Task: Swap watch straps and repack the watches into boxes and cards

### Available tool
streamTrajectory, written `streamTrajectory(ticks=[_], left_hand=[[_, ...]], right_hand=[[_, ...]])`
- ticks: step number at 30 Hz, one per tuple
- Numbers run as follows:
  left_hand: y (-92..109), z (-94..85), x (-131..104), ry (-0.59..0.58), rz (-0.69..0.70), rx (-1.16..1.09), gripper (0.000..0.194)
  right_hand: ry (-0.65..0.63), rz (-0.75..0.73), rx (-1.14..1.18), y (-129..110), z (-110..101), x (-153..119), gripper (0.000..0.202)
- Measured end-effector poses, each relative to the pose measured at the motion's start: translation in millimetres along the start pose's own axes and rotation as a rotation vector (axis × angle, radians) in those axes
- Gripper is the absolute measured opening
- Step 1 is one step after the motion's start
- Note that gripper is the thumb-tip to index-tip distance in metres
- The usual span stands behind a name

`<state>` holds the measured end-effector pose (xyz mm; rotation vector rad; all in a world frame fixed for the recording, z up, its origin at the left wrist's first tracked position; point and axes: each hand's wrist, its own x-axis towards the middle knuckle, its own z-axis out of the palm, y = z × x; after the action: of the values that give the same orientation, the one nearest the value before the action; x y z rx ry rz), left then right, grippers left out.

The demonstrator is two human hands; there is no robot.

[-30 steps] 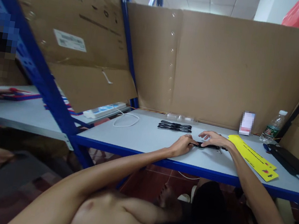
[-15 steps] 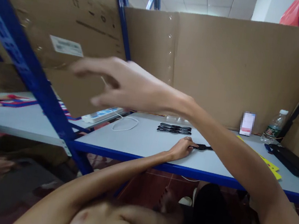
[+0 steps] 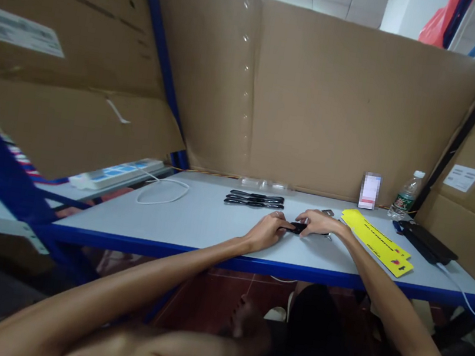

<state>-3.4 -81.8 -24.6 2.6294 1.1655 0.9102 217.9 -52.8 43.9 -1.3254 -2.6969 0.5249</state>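
On the white table my left hand (image 3: 265,233) grips the left end of a slim black item (image 3: 298,228); its exact kind is too small to make out. My right hand (image 3: 316,222) is closed over the other end of it, thumb and fingers bent down around it. A small shiny piece (image 3: 329,236) shows just below the right hand, partly hidden. Behind my left hand lies a row of several long, glossy black pieces (image 3: 254,199), narrower in the middle.
Yellow printed cards (image 3: 375,243) lie right of my hands. Farther right are a black case (image 3: 426,242) with a white cable, a phone (image 3: 369,190) and a water bottle (image 3: 407,194). A power strip (image 3: 117,172) is at the left. Cardboard (image 3: 342,104) walls the back.
My right hand has come down from the raised position at the left to the black item on the table. My left hand stays on it. The view has turned to the right.
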Motion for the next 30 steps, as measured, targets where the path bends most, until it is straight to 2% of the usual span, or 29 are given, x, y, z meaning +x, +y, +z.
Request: streamTrajectory(ticks=[8,25,30], left_hand=[[5,-4.5,-2,-0.014,-0.031,0.031,0.046],[2,-2.2,-2,-0.034,0.049,0.012,0.054],[4,-2.9,-2,-0.049,0.043,0.007,0.059]], right_hand=[[0.125,-0.058,0.125,8,16,-4,0.042],[0.207,-0.122,0.177,20,24,-12,0.039],[0.23,-0.088,0.191,22,27,-11,0.039]])
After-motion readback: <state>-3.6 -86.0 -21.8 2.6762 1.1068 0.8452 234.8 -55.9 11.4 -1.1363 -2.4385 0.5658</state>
